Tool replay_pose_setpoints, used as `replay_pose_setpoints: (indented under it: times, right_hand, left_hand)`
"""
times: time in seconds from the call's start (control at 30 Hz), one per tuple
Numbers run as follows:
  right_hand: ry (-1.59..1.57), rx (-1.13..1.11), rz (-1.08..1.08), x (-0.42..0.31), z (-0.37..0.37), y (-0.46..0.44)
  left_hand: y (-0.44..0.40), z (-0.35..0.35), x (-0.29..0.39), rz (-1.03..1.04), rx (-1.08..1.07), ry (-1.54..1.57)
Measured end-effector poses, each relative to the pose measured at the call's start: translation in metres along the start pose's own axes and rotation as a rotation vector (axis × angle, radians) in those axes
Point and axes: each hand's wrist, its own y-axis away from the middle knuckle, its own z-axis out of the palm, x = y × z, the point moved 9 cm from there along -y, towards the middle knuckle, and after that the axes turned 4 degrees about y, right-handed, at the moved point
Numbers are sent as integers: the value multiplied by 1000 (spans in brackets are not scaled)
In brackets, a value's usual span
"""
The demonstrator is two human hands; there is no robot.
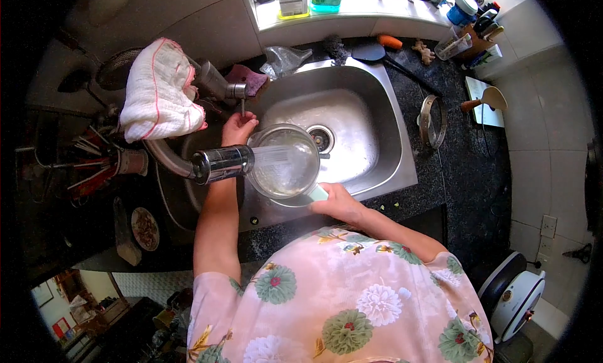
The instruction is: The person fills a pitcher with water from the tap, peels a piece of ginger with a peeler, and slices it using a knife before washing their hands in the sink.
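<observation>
My right hand [337, 203] is closed around the pale green handle [320, 192] of a round pot [286, 174]. The pot is held level above the near left side of the steel sink [358, 105]. Water streams into it from the black and chrome tap head [223, 164], which sits just left of the rim. My left hand [239, 130] reaches past the tap, its fingers pinched on the thin tap lever [243, 108]. Part of that hand's wrist is hidden behind the tap head and pot.
A white cloth [162, 89] drapes over the tap neck. A black spatula [396, 64], a metal ring [433, 121] and an orange carrot-like piece [389, 42] lie on the right counter. Utensils and a small bowl [145, 228] stand at left.
</observation>
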Motion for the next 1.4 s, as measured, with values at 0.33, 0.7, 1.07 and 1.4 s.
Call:
replay_pose_setpoints:
  times: [0.33,0.7,1.07,1.4]
  right_hand:
    - [7,8,0,0,-1,0]
    - [30,16,33,4,-4,-2]
    - [28,23,26,0,-3,-1]
    - [4,10,19,0,0,0]
  left_hand:
    - [-2,-1,-1,-23,-33,-39]
    - [3,1,4,-34,-81,14]
    - [5,-2,2,7,-111,72]
    - [18,-11,17,-99,-107,98]
